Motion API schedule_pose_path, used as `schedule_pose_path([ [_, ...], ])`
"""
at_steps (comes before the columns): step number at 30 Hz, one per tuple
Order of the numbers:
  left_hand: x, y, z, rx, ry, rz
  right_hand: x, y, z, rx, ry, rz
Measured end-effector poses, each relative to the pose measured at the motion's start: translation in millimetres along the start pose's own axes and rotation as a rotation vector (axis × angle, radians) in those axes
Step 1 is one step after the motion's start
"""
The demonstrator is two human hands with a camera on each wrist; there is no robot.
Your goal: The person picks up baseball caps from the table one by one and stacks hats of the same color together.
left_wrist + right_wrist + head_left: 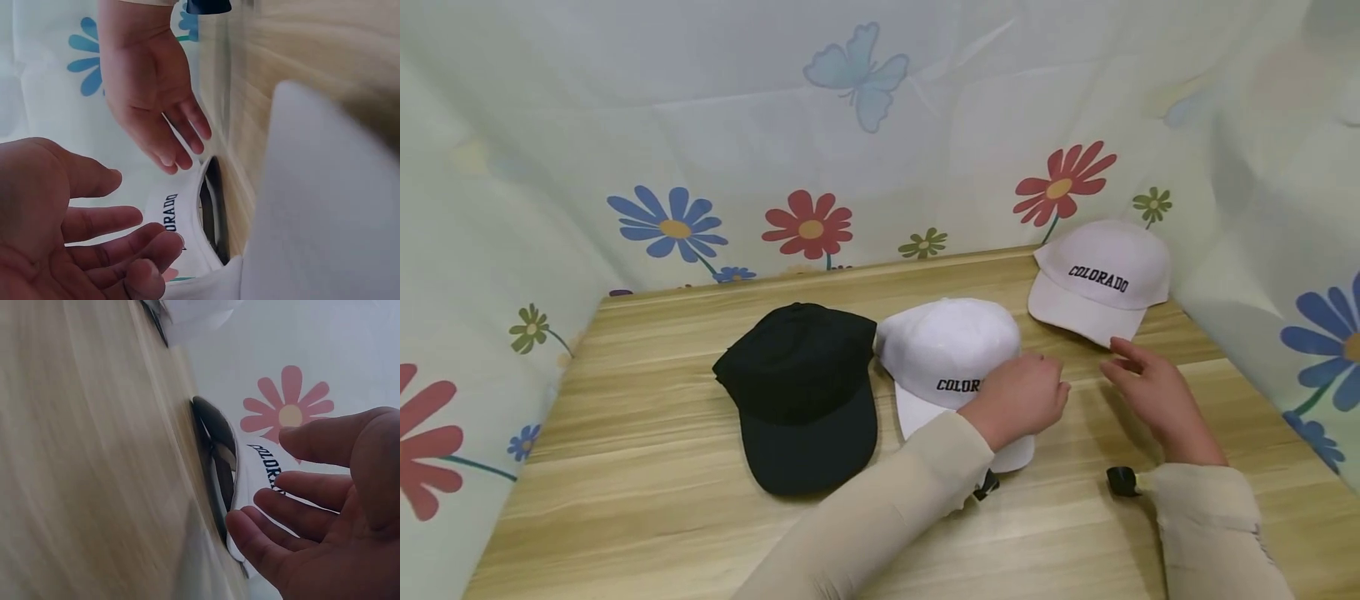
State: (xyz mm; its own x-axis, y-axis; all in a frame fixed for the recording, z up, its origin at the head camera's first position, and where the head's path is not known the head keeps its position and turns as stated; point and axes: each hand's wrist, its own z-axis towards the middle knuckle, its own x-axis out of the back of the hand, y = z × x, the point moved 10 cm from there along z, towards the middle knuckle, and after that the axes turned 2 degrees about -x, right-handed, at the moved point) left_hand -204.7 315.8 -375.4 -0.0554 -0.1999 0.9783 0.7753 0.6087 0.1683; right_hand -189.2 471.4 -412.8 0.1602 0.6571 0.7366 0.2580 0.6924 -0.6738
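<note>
Three baseball caps sit on the wooden table. The black cap is left of the middle, and a white cap with dark lettering stands close beside it. At the back right is a pale pinkish-white cap reading COLORADO, its brim toward me. My left hand hovers over the white cap's right side, hiding part of its lettering; the left wrist view shows its fingers loosely bent and holding nothing. My right hand is just in front of the pale cap's brim, fingers spread and relaxed around nothing, as the right wrist view shows.
A fabric backdrop printed with flowers and a butterfly encloses the table's back and sides. Small black devices, one of them the camera at my right cuff, are worn at the wrists. The wooden tabletop extends toward me.
</note>
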Motion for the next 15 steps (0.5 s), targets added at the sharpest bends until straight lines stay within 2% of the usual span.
schedule_pose_path([
  [5, -6.2, 4.5, 16.3, 0.005, -0.021, -0.012, 2, 6, 5.6, -0.033, 0.027, -0.002],
  [10, -3.9, 11.1, 28.7, -0.022, 0.006, 0.01, 4, 8, 12.1, -0.049, 0.054, 0.002],
  [12, -3.9, 11.2, 33.9, -0.012, 0.008, 0.014, 4, 9, 14.3, -0.055, 0.062, 0.013],
  [15, -5.9, 7.9, 41.8, 0.037, -0.014, 0.005, 4, 13, 17.2, -0.075, 0.074, 0.03],
])
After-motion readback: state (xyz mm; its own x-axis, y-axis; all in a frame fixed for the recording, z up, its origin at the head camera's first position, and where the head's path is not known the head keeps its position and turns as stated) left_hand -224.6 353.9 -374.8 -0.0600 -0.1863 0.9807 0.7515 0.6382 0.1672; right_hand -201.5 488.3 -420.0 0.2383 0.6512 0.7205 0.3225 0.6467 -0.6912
